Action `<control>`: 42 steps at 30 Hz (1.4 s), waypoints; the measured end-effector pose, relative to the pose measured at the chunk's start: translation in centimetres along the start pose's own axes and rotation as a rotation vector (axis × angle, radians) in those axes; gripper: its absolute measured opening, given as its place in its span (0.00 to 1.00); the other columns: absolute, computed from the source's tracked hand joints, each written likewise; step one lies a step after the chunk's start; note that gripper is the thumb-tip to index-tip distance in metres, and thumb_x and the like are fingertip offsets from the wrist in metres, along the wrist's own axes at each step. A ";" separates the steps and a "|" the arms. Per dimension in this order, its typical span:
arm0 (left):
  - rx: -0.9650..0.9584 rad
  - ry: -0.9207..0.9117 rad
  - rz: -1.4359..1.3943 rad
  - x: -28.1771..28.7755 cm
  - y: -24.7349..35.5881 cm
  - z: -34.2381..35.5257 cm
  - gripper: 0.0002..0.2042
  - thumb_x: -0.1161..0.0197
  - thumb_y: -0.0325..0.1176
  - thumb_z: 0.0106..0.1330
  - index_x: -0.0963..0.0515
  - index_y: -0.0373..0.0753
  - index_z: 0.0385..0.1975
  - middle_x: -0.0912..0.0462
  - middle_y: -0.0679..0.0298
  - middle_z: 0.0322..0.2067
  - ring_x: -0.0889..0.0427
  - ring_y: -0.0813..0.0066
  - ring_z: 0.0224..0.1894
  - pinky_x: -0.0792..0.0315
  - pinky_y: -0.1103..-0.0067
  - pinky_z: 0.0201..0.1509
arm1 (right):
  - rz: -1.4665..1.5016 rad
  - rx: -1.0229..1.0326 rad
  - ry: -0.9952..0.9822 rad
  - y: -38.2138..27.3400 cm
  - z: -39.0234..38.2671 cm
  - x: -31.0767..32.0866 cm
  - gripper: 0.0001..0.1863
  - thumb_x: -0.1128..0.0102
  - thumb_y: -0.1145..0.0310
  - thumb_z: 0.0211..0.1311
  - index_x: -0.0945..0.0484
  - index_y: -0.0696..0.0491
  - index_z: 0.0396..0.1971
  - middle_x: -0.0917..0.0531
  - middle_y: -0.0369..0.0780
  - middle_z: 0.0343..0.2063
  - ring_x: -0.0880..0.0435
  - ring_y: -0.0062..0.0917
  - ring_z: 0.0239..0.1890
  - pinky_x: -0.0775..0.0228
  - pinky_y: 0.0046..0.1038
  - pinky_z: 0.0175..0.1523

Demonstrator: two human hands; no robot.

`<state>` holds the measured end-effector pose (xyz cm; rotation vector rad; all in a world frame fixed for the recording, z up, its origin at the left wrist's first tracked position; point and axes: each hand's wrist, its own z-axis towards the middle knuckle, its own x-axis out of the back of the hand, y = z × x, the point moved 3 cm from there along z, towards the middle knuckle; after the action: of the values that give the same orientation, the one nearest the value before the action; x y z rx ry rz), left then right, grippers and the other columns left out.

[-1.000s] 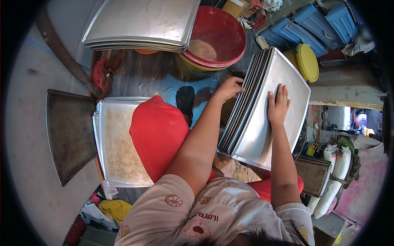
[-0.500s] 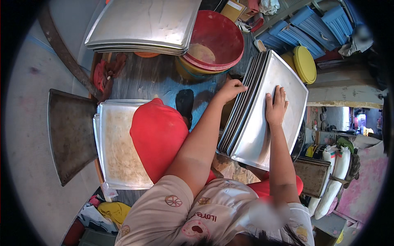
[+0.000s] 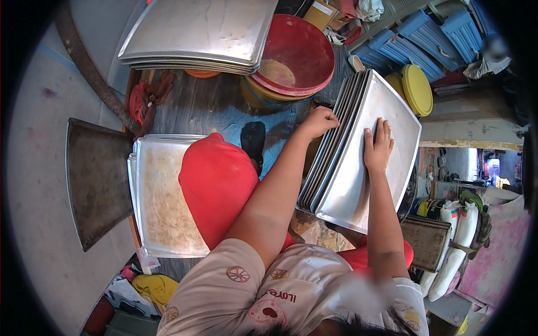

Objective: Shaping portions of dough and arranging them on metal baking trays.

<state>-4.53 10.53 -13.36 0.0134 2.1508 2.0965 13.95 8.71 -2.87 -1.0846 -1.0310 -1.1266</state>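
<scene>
A stack of several silver baking trays [image 3: 386,106] leans tilted in front of me, rims fanned slightly apart on its left side. My right hand [image 3: 379,147] lies flat on the broad face of the outermost tray, fingers stretched upward. At the left side of the stack, my left hand [image 3: 320,122] is closed, its curled fingertips at the tray rims; exactly how many rims they touch is hidden. My left forearm passes beside my red-covered knee [image 3: 218,187]. Behind that knee lies another pile of trays with a brown-stained top tray [image 3: 165,196].
A third tray stack [image 3: 196,33] stands at the far left, beside a large red tub [image 3: 297,50]. One dark tray [image 3: 98,185] leans by the left wall. Blue plastic pieces [image 3: 428,42] and a yellow lid [image 3: 417,89] are at the far right. White sacks [image 3: 454,246] stand right.
The view has shifted very slightly. Both hands keep their places on the leaning tray stack, and the trays look unmoved.
</scene>
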 end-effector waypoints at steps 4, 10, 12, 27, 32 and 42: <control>0.059 0.113 -0.049 -0.8 1.2 -0.4 0.06 0.34 0.27 0.49 0.20 0.37 0.27 0.28 0.57 0.45 0.29 0.66 0.47 0.35 0.75 0.52 | -0.009 -0.014 0.003 0.5 0.0 0.1 0.33 0.60 0.47 0.66 0.44 0.49 0.66 0.45 0.44 0.66 0.52 0.34 0.70 0.69 0.44 0.71; -0.082 0.069 0.051 -0.4 0.4 0.0 0.07 0.34 0.28 0.49 0.21 0.39 0.29 0.34 0.55 0.53 0.33 0.63 0.56 0.38 0.76 0.58 | -0.005 -0.014 -0.002 -0.3 0.0 0.3 0.32 0.59 0.47 0.66 0.44 0.49 0.65 0.45 0.43 0.67 0.52 0.33 0.70 0.68 0.43 0.71; -0.056 0.073 0.029 -0.4 0.4 0.1 0.07 0.34 0.30 0.50 0.21 0.40 0.29 0.34 0.55 0.54 0.34 0.62 0.58 0.39 0.76 0.59 | 0.009 -0.012 0.000 -0.4 0.0 0.3 0.32 0.59 0.47 0.66 0.44 0.49 0.65 0.45 0.44 0.67 0.52 0.34 0.70 0.68 0.43 0.71; -0.119 -0.012 0.008 -0.6 3.3 -0.5 0.08 0.33 0.29 0.47 0.22 0.42 0.29 0.42 0.51 0.63 0.44 0.57 0.66 0.45 0.73 0.64 | -0.008 0.008 0.028 0.1 0.0 0.3 0.32 0.58 0.48 0.65 0.43 0.51 0.65 0.43 0.46 0.66 0.51 0.36 0.70 0.67 0.45 0.70; 0.010 -0.077 -0.136 -0.5 3.5 -0.5 0.07 0.34 0.32 0.50 0.20 0.41 0.29 0.43 0.50 0.64 0.44 0.57 0.66 0.47 0.72 0.65 | 0.015 0.013 0.028 -0.1 0.0 0.3 0.32 0.56 0.48 0.65 0.42 0.51 0.64 0.43 0.46 0.66 0.51 0.36 0.70 0.67 0.46 0.70; -0.128 0.062 0.167 -1.2 4.0 0.3 0.11 0.32 0.39 0.49 0.21 0.39 0.26 0.31 0.47 0.54 0.35 0.55 0.60 0.42 0.72 0.63 | 0.037 -0.002 0.073 -0.2 -0.1 0.6 0.33 0.52 0.50 0.62 0.39 0.51 0.63 0.41 0.47 0.65 0.48 0.36 0.69 0.66 0.49 0.69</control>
<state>-3.70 10.78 -9.29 0.1205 2.1113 2.3534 13.87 8.53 -2.23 -1.0525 -0.9497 -1.1296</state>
